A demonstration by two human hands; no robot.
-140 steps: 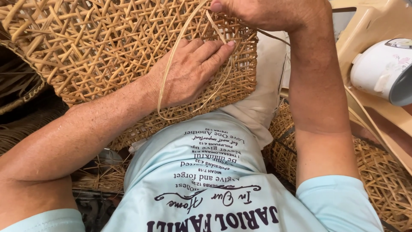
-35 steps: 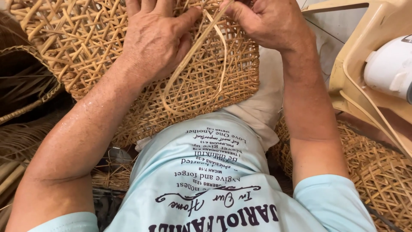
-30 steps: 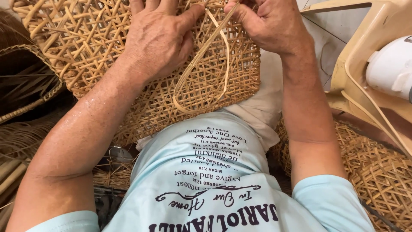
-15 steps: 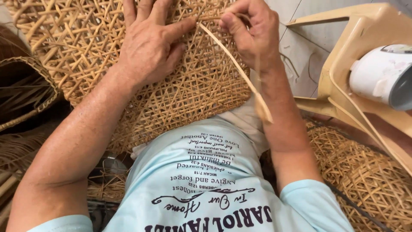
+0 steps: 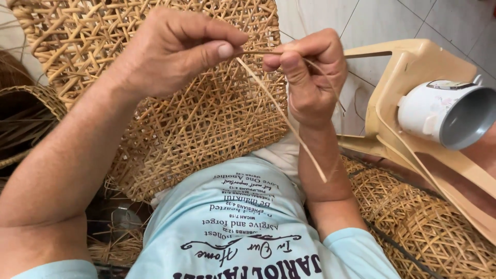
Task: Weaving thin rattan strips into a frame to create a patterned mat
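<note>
Both hands pinch one thin tan cane strip (image 5: pixel 281 111) above the open-weave rattan panel (image 5: pixel 206 119): left hand (image 5: pixel 173 49), right hand (image 5: pixel 307 72), fingers closed tight. Probably best keeping it taut, untwisted.

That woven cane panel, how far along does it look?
Most of the woven cane panel already shows a finished open lattice. In hand: the left hand and right hand pinch a thin cane strip, its loose end hanging free. That strip is not yet woven in.
</note>
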